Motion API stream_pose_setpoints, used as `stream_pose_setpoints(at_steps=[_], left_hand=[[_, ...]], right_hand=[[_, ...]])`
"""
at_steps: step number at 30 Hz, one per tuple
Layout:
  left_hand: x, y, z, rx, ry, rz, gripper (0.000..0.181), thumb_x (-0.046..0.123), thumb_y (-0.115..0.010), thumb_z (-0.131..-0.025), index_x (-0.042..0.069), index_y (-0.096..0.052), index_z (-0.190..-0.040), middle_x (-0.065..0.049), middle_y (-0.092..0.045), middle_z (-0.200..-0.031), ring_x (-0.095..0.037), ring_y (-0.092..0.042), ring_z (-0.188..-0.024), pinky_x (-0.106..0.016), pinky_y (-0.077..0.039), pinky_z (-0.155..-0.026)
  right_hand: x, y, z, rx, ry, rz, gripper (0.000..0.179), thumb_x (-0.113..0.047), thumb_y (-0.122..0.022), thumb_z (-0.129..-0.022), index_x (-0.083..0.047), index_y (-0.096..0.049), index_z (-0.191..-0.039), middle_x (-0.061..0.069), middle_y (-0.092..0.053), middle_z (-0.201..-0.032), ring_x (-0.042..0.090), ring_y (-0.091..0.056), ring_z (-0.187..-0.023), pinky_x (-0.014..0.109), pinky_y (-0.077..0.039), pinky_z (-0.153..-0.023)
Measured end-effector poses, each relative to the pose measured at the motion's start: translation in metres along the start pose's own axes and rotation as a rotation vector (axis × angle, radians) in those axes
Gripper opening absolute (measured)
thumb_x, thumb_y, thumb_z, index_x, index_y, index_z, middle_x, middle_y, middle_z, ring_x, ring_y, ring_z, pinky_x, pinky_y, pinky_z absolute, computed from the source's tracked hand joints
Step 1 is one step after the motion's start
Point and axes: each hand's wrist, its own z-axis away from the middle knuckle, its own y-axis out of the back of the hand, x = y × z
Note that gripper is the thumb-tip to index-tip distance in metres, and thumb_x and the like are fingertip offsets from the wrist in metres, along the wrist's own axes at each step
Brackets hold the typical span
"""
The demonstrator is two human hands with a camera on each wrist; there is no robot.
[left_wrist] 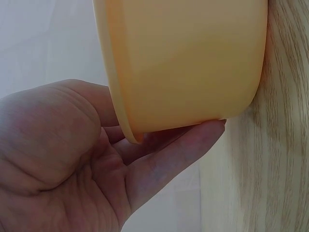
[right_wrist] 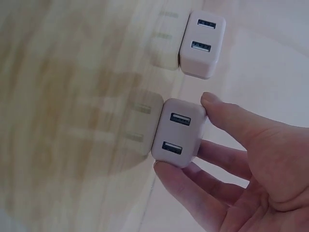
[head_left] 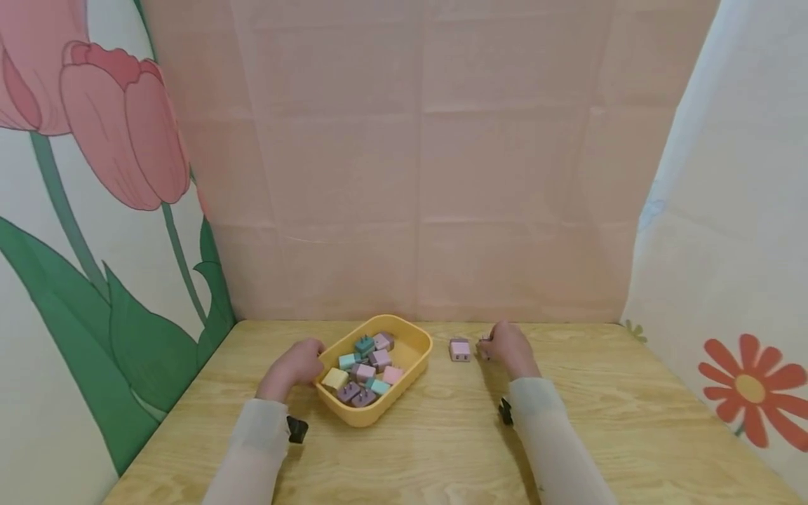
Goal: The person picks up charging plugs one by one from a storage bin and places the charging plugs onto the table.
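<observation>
A yellow plastic basket (head_left: 410,345) sits on the table, holding several small charger plugs in purple, pink, teal and yellow. My left hand (head_left: 297,366) grips it at its left end; in the left wrist view the thumb is over the rim and the fingers (left_wrist: 176,154) lie along the outer wall. My right hand (head_left: 513,351) pinches a pale pink USB charger (right_wrist: 177,133) between thumb and fingers, its two ports showing, right at the tabletop. A second pink-and-purple USB charger (head_left: 460,349) stands just to its left, apart from it.
The wood-grain table (head_left: 391,463) runs back to a pink cloth backdrop (head_left: 416,175). A tulip-print panel (head_left: 126,140) rises on the left, a flower-print panel (head_left: 726,280) on the right. Both forearms wear dark wrist devices.
</observation>
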Motion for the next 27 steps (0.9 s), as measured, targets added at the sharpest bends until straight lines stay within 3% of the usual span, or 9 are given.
stream_pose_setpoints(at_steps=[8,13,17,27], left_hand=[[-0.003,-0.003,-0.001,-0.005,0.008,0.018,0.028,-0.006,-0.056,-0.091,-0.006,-0.071,-0.114,-0.013,-0.074,-0.102,-0.021,-0.069,-0.084,-0.033,-0.063,-0.068],[-0.001,-0.001,0.000,0.005,0.006,0.012,0.028,-0.007,-0.055,-0.091,-0.006,-0.071,-0.114,-0.014,-0.074,-0.103,-0.021,-0.069,-0.084,-0.033,-0.064,-0.068],[0.000,-0.001,0.001,0.005,0.008,0.008,0.028,-0.007,-0.056,-0.090,-0.006,-0.071,-0.114,-0.013,-0.074,-0.102,-0.021,-0.069,-0.083,-0.033,-0.063,-0.068],[0.000,0.000,0.000,0.017,0.004,0.008,0.029,-0.007,-0.056,-0.089,-0.007,-0.071,-0.114,-0.014,-0.073,-0.103,-0.021,-0.069,-0.084,-0.034,-0.063,-0.068]], right_hand=[[0.002,-0.002,0.002,-0.027,0.007,-0.006,0.031,-0.024,-0.074,-0.100,-0.002,-0.070,-0.078,-0.001,-0.055,-0.060,0.013,-0.044,-0.055,0.028,-0.037,-0.052],[0.001,0.005,0.003,-0.053,0.045,0.014,0.033,-0.021,-0.072,-0.098,0.011,-0.071,-0.109,0.021,-0.073,-0.096,0.027,-0.063,-0.079,0.042,-0.057,-0.070],[0.000,0.010,0.006,-0.081,0.055,0.022,0.048,-0.020,-0.072,-0.096,0.016,-0.067,-0.127,0.033,-0.072,-0.123,0.036,-0.070,-0.099,0.054,-0.062,-0.090],[-0.004,0.010,0.005,-0.066,0.065,0.019,0.048,-0.020,-0.073,-0.097,0.016,-0.067,-0.128,0.035,-0.071,-0.126,0.038,-0.071,-0.102,0.057,-0.061,-0.095]])
